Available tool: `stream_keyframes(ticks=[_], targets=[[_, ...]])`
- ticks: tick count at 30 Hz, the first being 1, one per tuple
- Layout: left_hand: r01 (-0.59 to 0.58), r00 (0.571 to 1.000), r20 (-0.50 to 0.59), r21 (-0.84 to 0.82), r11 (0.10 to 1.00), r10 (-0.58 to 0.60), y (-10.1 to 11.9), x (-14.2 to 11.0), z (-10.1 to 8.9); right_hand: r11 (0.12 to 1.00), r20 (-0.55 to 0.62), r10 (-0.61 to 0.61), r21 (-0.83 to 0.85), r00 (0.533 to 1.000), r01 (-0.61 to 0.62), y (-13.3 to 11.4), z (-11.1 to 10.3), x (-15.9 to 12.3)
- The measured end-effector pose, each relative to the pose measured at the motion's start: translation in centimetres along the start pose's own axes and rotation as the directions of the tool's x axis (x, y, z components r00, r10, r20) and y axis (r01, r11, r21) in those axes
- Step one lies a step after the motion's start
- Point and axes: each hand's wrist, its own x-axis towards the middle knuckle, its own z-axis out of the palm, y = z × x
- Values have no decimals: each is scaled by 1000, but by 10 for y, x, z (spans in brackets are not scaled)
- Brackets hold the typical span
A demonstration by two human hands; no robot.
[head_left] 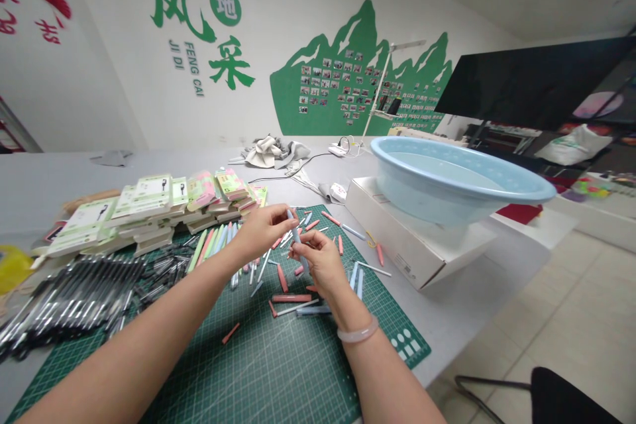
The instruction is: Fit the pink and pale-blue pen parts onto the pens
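My left hand [263,230] and my right hand [320,260] meet over the cutting mat, both closed on one light blue pen [296,234]. The left fingers pinch its upper end and the right fingers grip it lower down. Part of the pen is hidden behind the fingers. Loose pen parts lie around and below the hands, among them a red barrel [291,298], a blue barrel [314,310] and a thin white tube [297,307]. To the left of my left hand, green, pink and blue pens [213,242] lie side by side in a row.
A green cutting mat [258,371] covers the table's front. Many black pens [74,298] are heaped at left, before stacked small boxes [149,202]. A blue basin [447,175] rests on a white carton [397,232] at right. Crumpled cloths [271,152] lie behind; a chair [561,397] stands lower right.
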Motion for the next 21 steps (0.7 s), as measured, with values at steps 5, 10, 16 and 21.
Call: stream_keyframes(ticks=[5,10,16,21], targets=[[24,999,46,-92,995,-20,0,-5,2,998,45,34,43,998,-36,-1,3,-1],[74,990,135,-371,926,-24,-13,-11,0,963,209,193,147,959,-226,-4,9,-5],[140,987,144,-488,861,-79,-28,-17,6,920,239,241,253,941,-300,-3,12,-8],[170,985,121,-554,815,-123,-35,-20,11,931,253,285,158,924,-330,5,8,-7]])
